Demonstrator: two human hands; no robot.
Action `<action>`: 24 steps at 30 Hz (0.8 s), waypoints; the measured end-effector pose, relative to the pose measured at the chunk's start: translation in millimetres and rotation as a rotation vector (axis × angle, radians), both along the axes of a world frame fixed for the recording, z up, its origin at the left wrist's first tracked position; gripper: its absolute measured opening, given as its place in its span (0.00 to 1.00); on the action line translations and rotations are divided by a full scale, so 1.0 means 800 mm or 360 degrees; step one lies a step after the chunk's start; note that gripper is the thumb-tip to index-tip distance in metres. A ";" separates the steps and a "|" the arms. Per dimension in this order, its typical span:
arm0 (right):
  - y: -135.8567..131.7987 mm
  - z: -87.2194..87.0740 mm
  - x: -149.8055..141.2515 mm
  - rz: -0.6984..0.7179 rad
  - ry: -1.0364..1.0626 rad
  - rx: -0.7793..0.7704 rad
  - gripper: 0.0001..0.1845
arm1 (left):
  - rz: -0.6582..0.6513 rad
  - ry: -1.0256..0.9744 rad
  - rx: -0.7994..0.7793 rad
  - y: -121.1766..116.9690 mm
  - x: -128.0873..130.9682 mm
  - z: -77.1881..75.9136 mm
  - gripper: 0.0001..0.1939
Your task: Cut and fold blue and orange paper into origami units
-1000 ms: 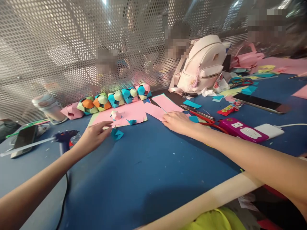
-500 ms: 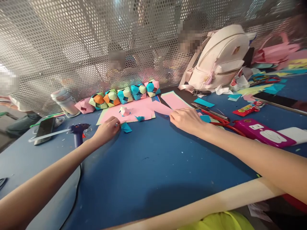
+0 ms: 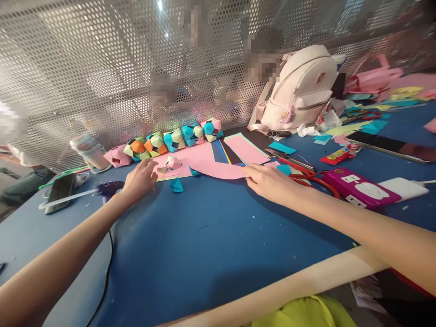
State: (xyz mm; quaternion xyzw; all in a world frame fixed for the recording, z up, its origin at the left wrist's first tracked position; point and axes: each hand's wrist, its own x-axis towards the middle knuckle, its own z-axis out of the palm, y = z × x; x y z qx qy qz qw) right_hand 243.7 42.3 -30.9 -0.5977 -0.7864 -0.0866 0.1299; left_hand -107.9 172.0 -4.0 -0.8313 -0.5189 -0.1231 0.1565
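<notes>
Pinched at its right end, a pink paper strip (image 3: 221, 170) is in my right hand (image 3: 264, 180), curving leftward over the pink paper sheets (image 3: 202, 153). My left hand (image 3: 140, 176) hovers at the left edge of those sheets, fingers slightly apart and holding nothing I can see. Just right of its fingertips are a small pale folded piece (image 3: 162, 170) and a small pink-and-white folded paper shape (image 3: 173, 162). One blue folded piece (image 3: 176, 185) lies on the table in front of the sheets. Another blue piece (image 3: 195, 171) is partly covered by the strip.
Several colourful folded paper balls (image 3: 156, 144) line the mesh screen (image 3: 119, 86). A glue gun (image 3: 109, 188), a phone (image 3: 60, 193) and a bottle (image 3: 90, 152) stand or lie left. Rightward are red-handled scissors (image 3: 303, 170), a purple case (image 3: 359, 187) and a backpack (image 3: 298, 91).
My right hand has raised the pink strip's end and drawn it left across the sheets, uncovering coloured paper behind. My left hand has moved left, away from the blue folded piece, its fingers loosened.
</notes>
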 end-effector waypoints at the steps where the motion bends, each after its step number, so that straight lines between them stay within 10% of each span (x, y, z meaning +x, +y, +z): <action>1: -0.006 0.000 0.002 0.0016 -0.0074 -0.0026 0.12 | -0.0004 -0.0011 0.0026 -0.008 0.005 0.005 0.18; 13: -0.074 -0.010 -0.026 0.0266 -0.0191 0.0383 0.11 | -0.0703 -0.0728 -0.0675 -0.116 0.123 -0.012 0.10; 24: -0.142 -0.005 0.013 0.0571 0.0028 0.0615 0.14 | -0.0781 -0.0831 -0.0502 -0.094 0.133 -0.044 0.11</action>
